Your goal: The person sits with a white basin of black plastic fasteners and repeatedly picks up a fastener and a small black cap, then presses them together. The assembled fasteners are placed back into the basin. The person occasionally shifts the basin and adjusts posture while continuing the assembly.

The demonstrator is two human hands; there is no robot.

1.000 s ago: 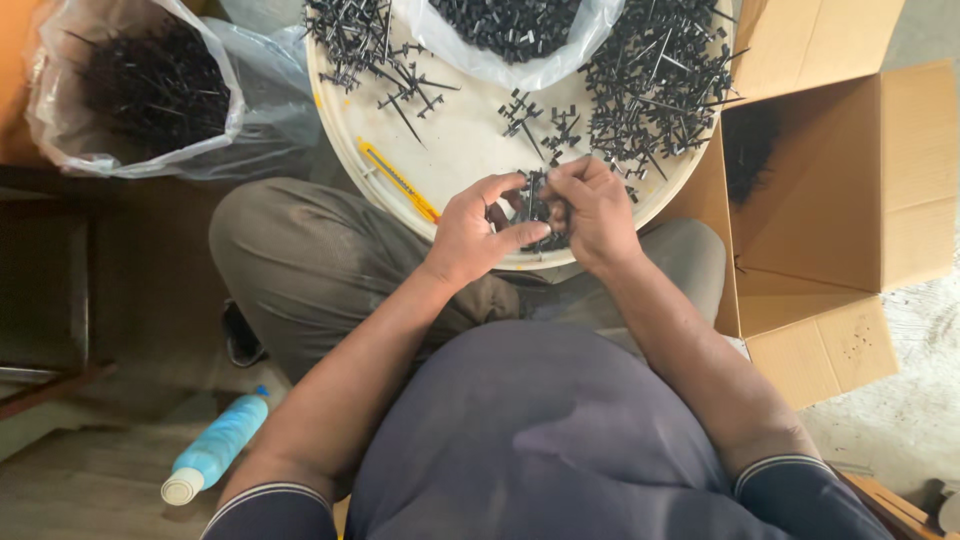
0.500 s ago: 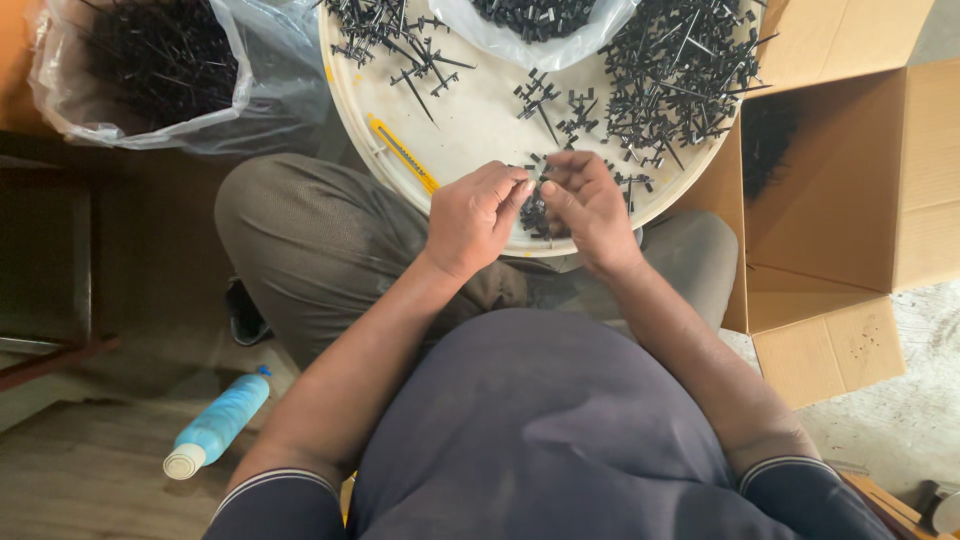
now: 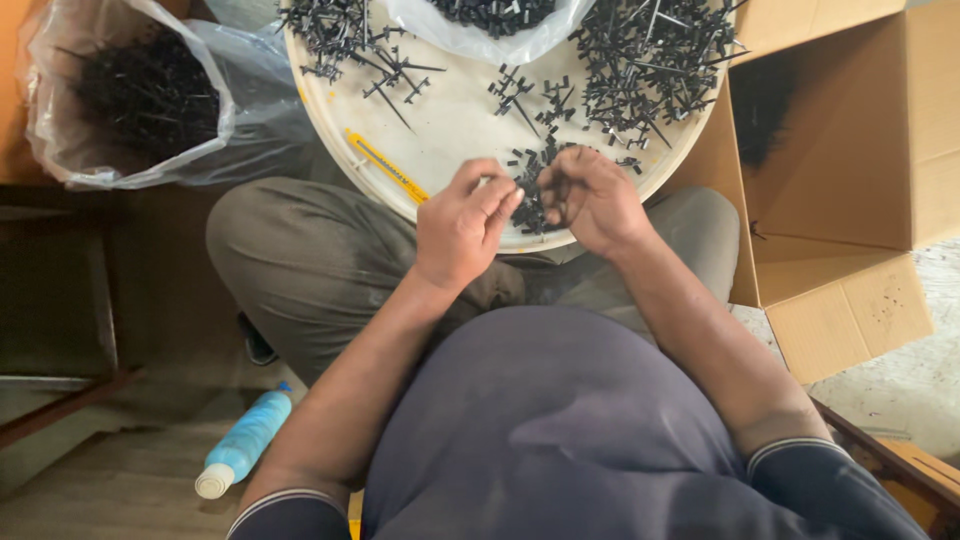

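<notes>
Both hands meet over the round white tray [image 3: 450, 120]. The left hand [image 3: 462, 225] and the right hand [image 3: 590, 200] pinch small black plastic pieces [image 3: 530, 200] with closed fingers.

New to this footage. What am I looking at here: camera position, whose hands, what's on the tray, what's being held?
There is one picture, taken by a camera worn on a seated person's head, looking down over their chest and lap. No machine is involved: both hands are the person's own.

A round cream tray rests over their knees. Scattered on it are small black plastic parts and a yellow tool.

The left hand and right hand meet at the tray's near edge, fingers pinched on a small cluster of black pieces.

Around them are a clear bag of black parts at left, an open cardboard box at right, and a blue bottle lying on the floor.
</notes>
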